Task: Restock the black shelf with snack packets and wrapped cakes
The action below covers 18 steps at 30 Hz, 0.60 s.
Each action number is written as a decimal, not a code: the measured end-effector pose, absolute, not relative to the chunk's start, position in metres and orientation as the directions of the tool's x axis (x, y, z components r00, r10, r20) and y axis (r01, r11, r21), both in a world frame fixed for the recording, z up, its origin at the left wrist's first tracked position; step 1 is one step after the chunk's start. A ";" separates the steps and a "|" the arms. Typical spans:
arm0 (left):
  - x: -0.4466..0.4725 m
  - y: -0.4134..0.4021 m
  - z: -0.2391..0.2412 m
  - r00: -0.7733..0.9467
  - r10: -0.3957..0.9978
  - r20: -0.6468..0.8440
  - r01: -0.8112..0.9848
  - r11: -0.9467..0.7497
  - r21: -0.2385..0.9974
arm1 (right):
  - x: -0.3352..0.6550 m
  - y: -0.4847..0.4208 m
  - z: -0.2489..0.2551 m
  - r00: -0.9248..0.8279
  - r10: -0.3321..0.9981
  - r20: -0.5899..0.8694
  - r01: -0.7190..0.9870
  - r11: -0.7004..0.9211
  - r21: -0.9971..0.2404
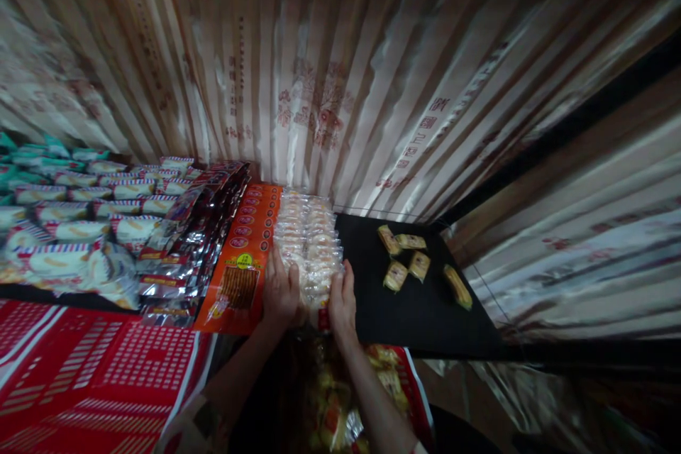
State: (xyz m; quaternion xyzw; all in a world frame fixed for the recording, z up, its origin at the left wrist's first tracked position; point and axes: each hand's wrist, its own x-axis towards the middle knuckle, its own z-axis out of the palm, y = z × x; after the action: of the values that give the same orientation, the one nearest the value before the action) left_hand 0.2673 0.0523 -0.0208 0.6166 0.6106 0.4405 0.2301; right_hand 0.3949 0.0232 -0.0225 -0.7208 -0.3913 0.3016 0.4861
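Note:
My left hand (281, 287) presses against the left side of a clear pack of pale wrapped crackers (308, 241), its fingers pointing away from me. On the opposite side, my right hand (343, 301) grips the same pack, so it sits between both palms. Two columns of small wrapped pieces show through the plastic. Directly left of it lies an orange snack bag (239, 255) with a picture of brown sticks, partly behind my left hand. The undersides of my fingers are hidden.
Dark shiny packets (199, 234) and rows of white wrapped snacks (79, 230) fill the left. Several small yellow packets (419, 266) lie on the black shelf (372, 319). Red baskets (154, 362) stand below the front edge. Pleated printed sheeting (319, 28) hangs behind.

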 end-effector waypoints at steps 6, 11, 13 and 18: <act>0.258 0.054 -0.016 -0.136 0.952 0.274 0.533 -0.162 0.830 | 0.399 0.017 -0.025 0.523 0.852 0.010 0.294 -0.169 -0.941; 0.244 0.078 -0.002 -0.193 0.977 0.093 0.338 -0.022 0.941 | 0.427 0.035 -0.023 0.505 0.862 -0.029 0.164 -0.129 -0.978; 0.243 0.088 0.000 -0.186 0.982 0.036 0.289 0.019 0.957 | 0.436 0.052 -0.023 0.477 0.877 -0.056 0.057 -0.095 -0.994; 0.245 0.104 -0.016 -0.138 0.990 -0.006 0.296 0.047 0.954 | 0.438 0.085 -0.021 0.348 0.929 -0.129 -0.151 -0.080 -0.985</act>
State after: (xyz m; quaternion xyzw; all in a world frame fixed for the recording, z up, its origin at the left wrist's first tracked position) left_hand 0.2446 0.1038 -0.0160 0.5277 0.6093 0.4448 0.3903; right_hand 0.4377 0.0853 -0.0208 -0.5735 -0.3388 0.4597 0.5873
